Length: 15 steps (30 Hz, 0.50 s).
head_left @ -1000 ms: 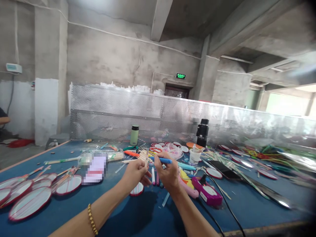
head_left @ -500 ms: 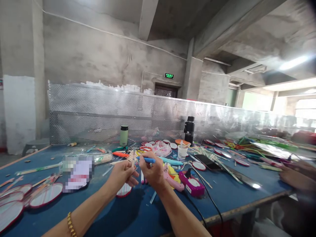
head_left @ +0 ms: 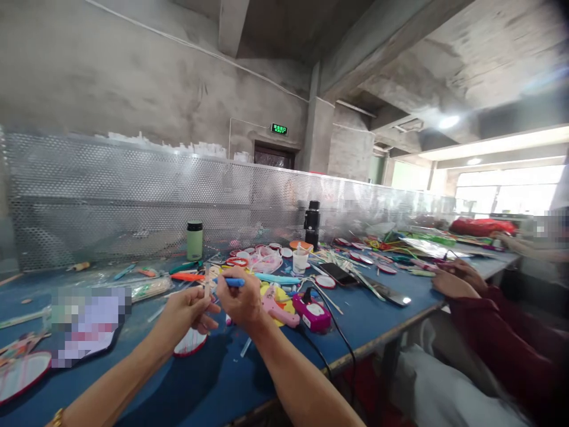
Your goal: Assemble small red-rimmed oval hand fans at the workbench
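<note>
My left hand [head_left: 190, 308] pinches a thin pale strip [head_left: 207, 281], held upright between thumb and finger; its other fingers are loosely bent. Close to its right, my right hand [head_left: 242, 299] is closed around a blue pen [head_left: 232, 281], whose tip points left toward the strip. Both hands are raised over the blue table [head_left: 186, 391]. Below the left hand lies a round white piece with a red rim [head_left: 190, 343], partly hidden by the hand. A pink glue gun [head_left: 281, 307] rests just right of my right hand, beside a purple box with a cable [head_left: 313, 313].
A green bottle [head_left: 194, 242] and a black bottle [head_left: 312, 225] stand before the perforated metal screen [head_left: 133, 201]. A white cup [head_left: 300, 261], a dark phone [head_left: 340, 274] and orange-handled scissors [head_left: 237, 261] lie among clutter. At right, a co-worker's hands [head_left: 457, 279] are over the table edge.
The view has turned to the right, so the scene is shifted left and more of the co-worker shows. Both hands keep their hold on the strip and the pen.
</note>
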### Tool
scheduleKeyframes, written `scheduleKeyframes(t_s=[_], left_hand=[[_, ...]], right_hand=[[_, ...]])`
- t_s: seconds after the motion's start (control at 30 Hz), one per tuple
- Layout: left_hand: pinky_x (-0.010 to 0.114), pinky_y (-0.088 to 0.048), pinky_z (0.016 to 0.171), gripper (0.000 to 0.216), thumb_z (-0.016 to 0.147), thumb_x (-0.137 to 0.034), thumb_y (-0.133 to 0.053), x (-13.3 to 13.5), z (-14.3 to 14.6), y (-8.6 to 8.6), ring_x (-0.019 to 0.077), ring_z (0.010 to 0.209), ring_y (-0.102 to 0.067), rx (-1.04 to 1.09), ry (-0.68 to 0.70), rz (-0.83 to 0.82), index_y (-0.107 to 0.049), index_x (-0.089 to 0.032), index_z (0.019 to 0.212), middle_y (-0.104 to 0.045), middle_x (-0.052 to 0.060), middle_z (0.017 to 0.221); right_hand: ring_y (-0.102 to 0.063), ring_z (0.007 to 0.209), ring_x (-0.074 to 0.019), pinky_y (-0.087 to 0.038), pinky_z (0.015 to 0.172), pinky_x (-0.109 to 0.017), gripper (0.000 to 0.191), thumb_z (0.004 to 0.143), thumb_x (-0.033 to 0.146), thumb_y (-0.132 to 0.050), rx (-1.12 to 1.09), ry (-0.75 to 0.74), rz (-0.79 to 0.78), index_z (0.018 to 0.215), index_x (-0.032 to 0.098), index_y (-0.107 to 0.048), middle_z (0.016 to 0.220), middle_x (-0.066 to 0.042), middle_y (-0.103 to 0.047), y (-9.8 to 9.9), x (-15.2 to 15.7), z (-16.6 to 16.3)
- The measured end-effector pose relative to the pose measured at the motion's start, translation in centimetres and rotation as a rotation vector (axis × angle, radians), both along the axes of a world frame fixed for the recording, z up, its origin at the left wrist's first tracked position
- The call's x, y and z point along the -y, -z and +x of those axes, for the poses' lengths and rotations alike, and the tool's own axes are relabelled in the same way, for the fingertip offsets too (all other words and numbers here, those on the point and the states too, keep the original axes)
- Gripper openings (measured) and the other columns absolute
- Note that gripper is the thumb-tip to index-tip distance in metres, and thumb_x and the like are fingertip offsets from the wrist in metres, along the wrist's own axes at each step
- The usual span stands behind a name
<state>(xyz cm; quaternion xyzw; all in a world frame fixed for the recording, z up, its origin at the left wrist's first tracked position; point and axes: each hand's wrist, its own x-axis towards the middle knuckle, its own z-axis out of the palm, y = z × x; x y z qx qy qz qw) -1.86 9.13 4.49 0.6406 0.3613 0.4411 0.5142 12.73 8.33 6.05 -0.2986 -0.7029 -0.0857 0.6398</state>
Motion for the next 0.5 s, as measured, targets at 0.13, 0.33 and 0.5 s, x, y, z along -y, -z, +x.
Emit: scheduleKeyframes(t_s=[0.13, 0.33, 0.5], left_hand=[[0.027, -0.050, 0.047, 0.037, 0.067, -0.049, -0.067, -0.33, 0.04, 0.33, 0.0206, 0.053, -0.070, 0.001, -0.005, -0.008, -0.053, -0.016, 0.077, -0.073, 0.008, 0.081], [0.028, -0.051, 0.049, 0.041, 0.067, -0.054, -0.066, -0.28, 0.04, 0.26, 0.0215, 0.057, -0.070, -0.037, 0.010, 0.011, -0.057, -0.016, 0.081, -0.072, 0.009, 0.084], [0.028, -0.050, 0.048, 0.044, 0.061, -0.055, -0.070, 0.09, 0.08, -0.19, 0.0217, 0.055, -0.069, -0.054, 0.007, -0.030, -0.057, -0.016, 0.077, -0.071, 0.007, 0.076]], right_hand=[[-0.044, 0.049, -0.0073, -0.037, 0.051, -0.019, 0.012, 0.080, 0.021, -0.051, -0.003, -0.009, 0.003, 0.070, 0.019, -0.057, 0.060, 0.003, -0.053, -0.19, 0.29, -0.05], [-0.041, 0.047, -0.0066, -0.035, 0.048, -0.019, 0.010, 0.079, 0.020, -0.052, -0.011, -0.023, 0.023, 0.070, 0.019, -0.056, 0.058, 0.004, -0.051, 0.03, 0.01, -0.15], [-0.043, 0.046, -0.0074, -0.036, 0.047, -0.019, 0.010, 0.080, 0.023, -0.051, 0.003, 0.014, 0.043, 0.072, 0.019, -0.056, 0.057, 0.004, -0.052, 0.31, -0.38, -0.33]])
